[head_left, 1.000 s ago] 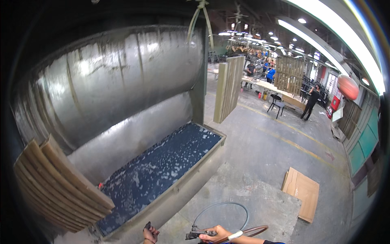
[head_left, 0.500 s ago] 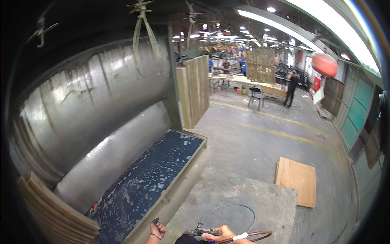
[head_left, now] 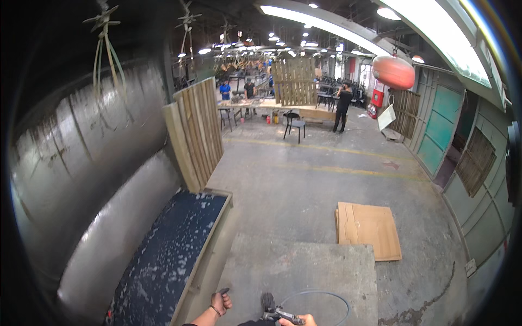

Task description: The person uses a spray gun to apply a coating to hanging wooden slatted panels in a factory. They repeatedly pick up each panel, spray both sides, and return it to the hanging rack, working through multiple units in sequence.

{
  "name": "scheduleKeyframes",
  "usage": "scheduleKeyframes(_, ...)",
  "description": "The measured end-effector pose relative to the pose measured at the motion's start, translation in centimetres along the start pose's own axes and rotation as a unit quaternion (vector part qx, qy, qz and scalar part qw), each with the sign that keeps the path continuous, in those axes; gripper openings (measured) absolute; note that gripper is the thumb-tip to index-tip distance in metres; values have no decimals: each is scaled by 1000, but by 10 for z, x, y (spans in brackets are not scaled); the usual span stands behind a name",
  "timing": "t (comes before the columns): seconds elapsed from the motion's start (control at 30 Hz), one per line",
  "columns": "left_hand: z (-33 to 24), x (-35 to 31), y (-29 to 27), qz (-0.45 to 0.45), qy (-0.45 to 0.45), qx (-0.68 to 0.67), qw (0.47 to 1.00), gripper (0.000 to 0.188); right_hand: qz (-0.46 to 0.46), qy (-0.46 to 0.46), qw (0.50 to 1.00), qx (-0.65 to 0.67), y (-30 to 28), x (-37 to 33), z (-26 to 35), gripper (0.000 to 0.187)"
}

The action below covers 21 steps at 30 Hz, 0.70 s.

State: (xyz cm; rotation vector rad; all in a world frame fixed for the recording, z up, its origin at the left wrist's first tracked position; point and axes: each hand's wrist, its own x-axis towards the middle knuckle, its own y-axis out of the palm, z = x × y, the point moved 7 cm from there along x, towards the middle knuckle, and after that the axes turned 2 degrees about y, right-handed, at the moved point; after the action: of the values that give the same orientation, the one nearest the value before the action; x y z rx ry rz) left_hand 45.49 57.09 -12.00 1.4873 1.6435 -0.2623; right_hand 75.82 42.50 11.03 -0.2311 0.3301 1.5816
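Note:
At the lower edge, my right hand (head_left: 303, 320) is closed round the grip of a dark metallic spray gun (head_left: 284, 314). A thin grey hose (head_left: 340, 298) loops out beside the gun over the floor. My left hand (head_left: 221, 303), a dark band at its wrist, is closed on a small dark object (head_left: 224, 292); its kind is too small to make out. This hand is apart from the gun, nearest to the rim of a long trough (head_left: 209, 239) holding dark blue, foam-flecked liquid.
A curved metal wall (head_left: 117, 217) rises behind the trough. A slatted wooden panel (head_left: 198, 136) stands at its far end. Flat cardboard (head_left: 370, 231) lies ahead to the right. A red tank (head_left: 392, 73) hangs above. Farther off are a black chair (head_left: 294, 125) and a standing person (head_left: 342, 107).
My view has swung to the right, so the trough and far room sit farther left. The right hand and spray gun appear lower. Both hands keep their grip.

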Motion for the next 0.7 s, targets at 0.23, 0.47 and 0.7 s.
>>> scheduleKeyframes(0.23,-70,100,113,-14,-8,-60,998,20,-42,11,999,11,-52,111,40,24)
scheduleKeyframes(0.47,-103,176,149,9,10,-70,997,40,-34,-11,993,-111,-93,180,108,25)
scheduleKeyframes(0.7,-142,213,172,50,48,-147,987,39,-76,27,997,-15,-104,220,129,29)
